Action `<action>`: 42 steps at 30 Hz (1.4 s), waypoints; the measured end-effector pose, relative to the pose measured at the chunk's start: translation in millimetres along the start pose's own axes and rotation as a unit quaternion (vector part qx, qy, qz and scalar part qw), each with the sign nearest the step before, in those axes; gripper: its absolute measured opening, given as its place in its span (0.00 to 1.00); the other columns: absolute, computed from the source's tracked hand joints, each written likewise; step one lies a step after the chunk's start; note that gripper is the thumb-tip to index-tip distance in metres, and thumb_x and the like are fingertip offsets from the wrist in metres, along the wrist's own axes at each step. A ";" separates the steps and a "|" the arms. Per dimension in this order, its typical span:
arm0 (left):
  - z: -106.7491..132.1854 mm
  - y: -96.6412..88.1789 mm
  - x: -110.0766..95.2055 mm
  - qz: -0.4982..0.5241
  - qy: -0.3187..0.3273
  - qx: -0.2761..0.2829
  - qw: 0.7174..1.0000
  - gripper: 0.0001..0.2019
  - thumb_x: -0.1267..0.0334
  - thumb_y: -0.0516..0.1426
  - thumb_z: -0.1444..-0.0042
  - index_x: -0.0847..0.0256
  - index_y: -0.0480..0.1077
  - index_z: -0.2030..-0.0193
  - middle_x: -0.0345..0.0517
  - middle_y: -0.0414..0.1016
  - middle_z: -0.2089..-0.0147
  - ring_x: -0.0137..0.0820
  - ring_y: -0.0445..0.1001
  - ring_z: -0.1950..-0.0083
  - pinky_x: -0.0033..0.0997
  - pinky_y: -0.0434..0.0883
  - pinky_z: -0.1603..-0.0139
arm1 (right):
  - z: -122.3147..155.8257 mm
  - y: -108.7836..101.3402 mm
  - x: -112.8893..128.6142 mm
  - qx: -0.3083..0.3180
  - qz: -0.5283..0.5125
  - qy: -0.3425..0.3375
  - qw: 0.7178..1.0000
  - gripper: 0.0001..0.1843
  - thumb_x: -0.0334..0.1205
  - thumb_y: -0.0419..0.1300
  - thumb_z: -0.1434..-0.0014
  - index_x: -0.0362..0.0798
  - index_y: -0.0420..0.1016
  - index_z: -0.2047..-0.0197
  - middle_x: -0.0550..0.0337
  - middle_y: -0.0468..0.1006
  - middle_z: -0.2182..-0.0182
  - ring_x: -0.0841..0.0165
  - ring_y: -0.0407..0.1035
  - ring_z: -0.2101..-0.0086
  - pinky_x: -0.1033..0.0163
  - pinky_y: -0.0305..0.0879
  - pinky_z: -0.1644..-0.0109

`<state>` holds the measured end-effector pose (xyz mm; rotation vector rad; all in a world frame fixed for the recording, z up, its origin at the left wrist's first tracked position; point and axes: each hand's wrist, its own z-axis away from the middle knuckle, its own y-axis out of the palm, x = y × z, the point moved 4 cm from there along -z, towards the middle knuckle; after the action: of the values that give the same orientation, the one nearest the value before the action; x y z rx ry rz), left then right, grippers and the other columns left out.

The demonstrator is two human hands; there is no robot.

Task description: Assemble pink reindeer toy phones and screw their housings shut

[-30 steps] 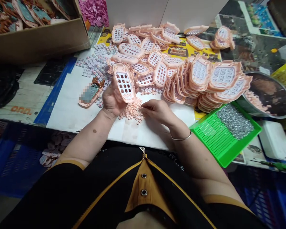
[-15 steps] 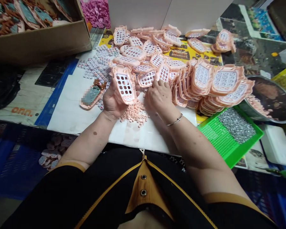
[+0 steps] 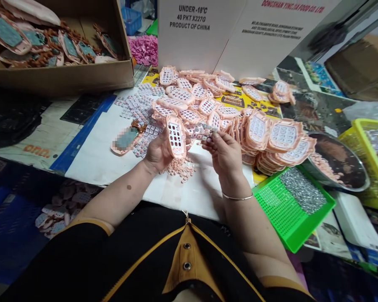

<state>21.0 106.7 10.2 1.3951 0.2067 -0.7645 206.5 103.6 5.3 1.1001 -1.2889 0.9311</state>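
My left hand (image 3: 156, 154) is closed around a pink plastic toy-phone shell (image 3: 176, 135), held up with its white perforated face toward me. Several rows of holes in that face look open. To its right, my right hand (image 3: 226, 154) pinches a small keypad sheet (image 3: 204, 133) with pale round buttons between thumb and fingers; its far edge is close to the shell. Loose small pink buttons (image 3: 181, 171) lie on the white board beneath my hands. More keypad sheets (image 3: 148, 136) are spread left of the shell, beside a phone piece (image 3: 124, 140) with a brown trim.
Similar shells (image 3: 181, 95) are heaped behind my hands, and stacked shells (image 3: 285, 136) stand at right. Further right are a green basket (image 3: 267, 205) of small silvery pieces and a metal bowl (image 3: 363, 178) with pink bits. A cardboard box (image 3: 82, 75) of phone pieces stands back left.
My right hand has come up from the table by the shell heap and now holds a keypad sheet beside the shell. The view has tilted up, showing more of the printed white carton.
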 end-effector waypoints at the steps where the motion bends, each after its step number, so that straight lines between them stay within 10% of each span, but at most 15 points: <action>1: 0.1 -0.1 0.6 -0.004 -0.004 0.001 1.000 0.20 0.47 0.64 0.46 0.61 0.76 0.54 0.53 0.84 0.60 0.51 0.81 0.44 0.52 0.78 0.42 | 2.6 1.6 -2.5 0.010 -0.046 0.031 0.998 0.17 0.56 0.68 0.48 0.53 0.73 0.65 0.65 0.75 0.72 0.70 0.75 0.69 0.60 0.77 0.62; 9: -0.1 -0.7 4.3 -0.027 0.000 0.001 1.000 0.21 0.48 0.66 0.48 0.61 0.75 0.54 0.53 0.84 0.60 0.53 0.80 0.43 0.54 0.78 0.42 | 17.7 12.3 -4.4 0.048 -0.144 0.105 0.983 0.23 0.52 0.77 0.58 0.52 0.74 0.64 0.68 0.77 0.73 0.72 0.78 0.69 0.66 0.80 0.62; 16: 3.8 -4.0 -5.8 -0.049 0.039 0.044 0.997 0.26 0.49 0.67 0.51 0.60 0.75 0.48 0.54 0.84 0.54 0.53 0.81 0.45 0.51 0.81 0.48 | 15.4 2.8 1.9 0.027 -0.031 0.027 0.999 0.16 0.43 0.69 0.52 0.51 0.77 0.59 0.66 0.76 0.71 0.74 0.69 0.75 0.62 0.71 0.70; 21: 7.1 -5.5 6.3 -0.118 -0.093 0.137 0.979 0.27 0.51 0.70 0.56 0.66 0.76 0.53 0.59 0.84 0.59 0.48 0.85 0.60 0.41 0.82 0.62 | 16.5 1.3 4.9 0.060 0.116 -0.014 0.991 0.18 0.39 0.62 0.49 0.49 0.82 0.54 0.64 0.77 0.70 0.73 0.66 0.73 0.60 0.67 0.67; 32: 3.9 4.2 0.0 -0.020 -0.031 0.009 0.999 0.23 0.42 0.61 0.42 0.60 0.74 0.52 0.49 0.84 0.62 0.42 0.85 0.62 0.38 0.83 0.62 | 26.7 27.1 -7.8 0.106 -0.029 0.005 0.994 0.18 0.53 0.72 0.48 0.52 0.82 0.58 0.58 0.85 0.60 0.66 0.78 0.59 0.52 0.75 0.45; 38: 6.3 4.5 8.0 -0.031 -0.032 0.019 0.999 0.21 0.46 0.63 0.43 0.63 0.76 0.53 0.52 0.84 0.59 0.44 0.84 0.56 0.43 0.81 0.51 | 29.8 13.6 6.6 -0.047 0.092 -0.159 0.982 0.11 0.50 0.63 0.39 0.53 0.82 0.59 0.56 0.86 0.62 0.63 0.80 0.61 0.51 0.77 0.51; 42: 5.2 0.2 14.2 -0.037 -0.023 0.010 0.999 0.13 0.59 0.67 0.46 0.60 0.78 0.56 0.46 0.84 0.60 0.38 0.83 0.57 0.38 0.78 0.50 | 44.7 20.3 27.0 -0.032 0.319 -0.345 0.882 0.10 0.42 0.59 0.35 0.55 0.82 0.57 0.52 0.87 0.60 0.59 0.81 0.59 0.48 0.76 0.50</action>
<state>30.2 96.7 3.5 1.3930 0.2167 -0.8598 177.9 63.6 32.2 0.9963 -2.3531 0.9829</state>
